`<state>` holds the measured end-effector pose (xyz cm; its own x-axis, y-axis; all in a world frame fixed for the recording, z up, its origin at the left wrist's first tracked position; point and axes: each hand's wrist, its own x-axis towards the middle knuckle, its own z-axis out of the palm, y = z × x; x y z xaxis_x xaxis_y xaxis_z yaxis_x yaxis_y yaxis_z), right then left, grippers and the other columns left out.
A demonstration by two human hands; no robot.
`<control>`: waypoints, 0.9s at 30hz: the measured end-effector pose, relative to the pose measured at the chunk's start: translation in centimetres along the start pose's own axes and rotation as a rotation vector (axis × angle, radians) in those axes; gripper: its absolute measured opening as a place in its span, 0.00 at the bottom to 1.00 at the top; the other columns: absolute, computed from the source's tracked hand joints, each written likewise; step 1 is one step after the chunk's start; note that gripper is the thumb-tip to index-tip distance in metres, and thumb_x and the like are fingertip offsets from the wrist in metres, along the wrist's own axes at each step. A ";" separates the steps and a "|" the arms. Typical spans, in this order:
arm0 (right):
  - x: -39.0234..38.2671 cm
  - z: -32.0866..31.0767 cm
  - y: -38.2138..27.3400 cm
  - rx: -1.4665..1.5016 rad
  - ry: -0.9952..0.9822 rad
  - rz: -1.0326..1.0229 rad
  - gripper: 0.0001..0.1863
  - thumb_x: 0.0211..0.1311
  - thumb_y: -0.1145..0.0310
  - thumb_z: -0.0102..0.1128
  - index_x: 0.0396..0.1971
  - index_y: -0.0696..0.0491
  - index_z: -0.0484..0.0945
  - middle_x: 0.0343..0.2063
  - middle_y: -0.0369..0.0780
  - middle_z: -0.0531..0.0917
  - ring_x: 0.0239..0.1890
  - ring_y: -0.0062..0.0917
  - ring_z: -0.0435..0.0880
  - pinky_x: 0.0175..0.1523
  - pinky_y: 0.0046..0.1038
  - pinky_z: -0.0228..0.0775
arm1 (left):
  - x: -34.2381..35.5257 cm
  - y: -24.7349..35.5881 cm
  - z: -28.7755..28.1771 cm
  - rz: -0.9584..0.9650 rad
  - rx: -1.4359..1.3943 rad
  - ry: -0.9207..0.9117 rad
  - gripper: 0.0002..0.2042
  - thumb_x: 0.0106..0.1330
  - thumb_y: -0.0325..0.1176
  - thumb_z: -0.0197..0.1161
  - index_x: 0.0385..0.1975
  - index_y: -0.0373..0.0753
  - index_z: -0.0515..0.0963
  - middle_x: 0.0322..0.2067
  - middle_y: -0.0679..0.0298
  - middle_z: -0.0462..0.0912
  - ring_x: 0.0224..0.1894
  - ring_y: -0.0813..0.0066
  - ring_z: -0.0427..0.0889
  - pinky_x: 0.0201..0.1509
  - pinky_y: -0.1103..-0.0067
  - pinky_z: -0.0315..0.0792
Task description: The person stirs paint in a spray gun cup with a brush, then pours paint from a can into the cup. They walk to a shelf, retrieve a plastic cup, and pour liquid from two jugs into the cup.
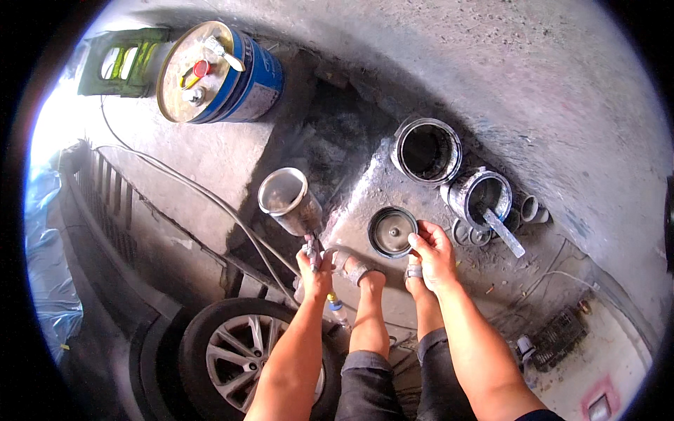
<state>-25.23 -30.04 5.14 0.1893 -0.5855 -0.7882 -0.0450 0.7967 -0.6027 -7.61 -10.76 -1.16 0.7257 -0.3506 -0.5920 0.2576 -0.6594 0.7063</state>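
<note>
My left hand (316, 272) is closed round a spray gun (312, 252), whose body is mostly hidden by my fingers. On top of the gun sits a greyish, uncovered paint cup (298, 214), tilted a little to the left. Between the thumb and fingers of my right hand (434, 254) is a round dark lid (393, 233), its inner face with a small central knob turned upward. The lid is apart from the cup, to its right. Beyond the lid stands an open can of dark paint (427, 151), and a second can (486, 196) holds a flat stirring stick (504, 231).
A blue drum (253, 81) at the far left carries a brush (225, 55) and a red-and-yellow tape roll (201, 69). A hose (203, 191) runs across the floor. At lower left is a car wheel (242, 354). Small cups (531, 209) stand by the right wall.
</note>
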 end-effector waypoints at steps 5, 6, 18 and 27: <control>-0.5 1.7 -2.1 -0.051 -0.031 -0.060 0.21 0.58 0.72 0.64 0.51 0.59 0.71 0.37 0.35 0.78 0.37 0.17 0.75 0.42 0.20 0.71 | -2.8 -0.2 -1.8 0.028 0.050 0.043 0.09 0.63 0.29 0.59 0.39 0.37 0.67 0.27 0.66 0.70 0.25 0.77 0.70 0.30 0.78 0.68; -0.3 1.7 -2.0 -0.059 -0.042 -0.071 0.22 0.58 0.71 0.64 0.52 0.59 0.71 0.37 0.35 0.78 0.37 0.17 0.75 0.43 0.20 0.71 | -3.2 -2.0 -2.5 0.079 0.091 0.010 0.08 0.65 0.28 0.57 0.40 0.38 0.66 0.27 0.67 0.70 0.25 0.80 0.69 0.30 0.80 0.68; 0.7 4.8 -5.8 -0.065 -0.204 -0.205 0.26 0.57 0.67 0.66 0.54 0.60 0.71 0.43 0.38 0.79 0.44 0.19 0.76 0.51 0.22 0.69 | -10.2 3.3 -5.2 0.018 0.126 -0.131 0.07 0.61 0.25 0.58 0.39 0.35 0.72 0.28 0.67 0.78 0.30 0.79 0.74 0.36 0.81 0.70; 0.6 5.5 -6.5 -0.104 -0.191 -0.240 0.25 0.57 0.68 0.66 0.52 0.61 0.72 0.43 0.38 0.80 0.45 0.20 0.77 0.52 0.23 0.69 | -13.1 7.9 -5.2 0.175 0.589 -0.002 0.11 0.59 0.34 0.63 0.35 0.34 0.72 0.27 0.52 0.78 0.29 0.54 0.78 0.35 0.68 0.71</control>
<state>-19.45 -34.74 9.31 0.3865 -0.7086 -0.5904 -0.0750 0.6138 -0.7859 -11.75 -7.88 14.19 0.7242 -0.4875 -0.4878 -0.2613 -0.8485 0.4601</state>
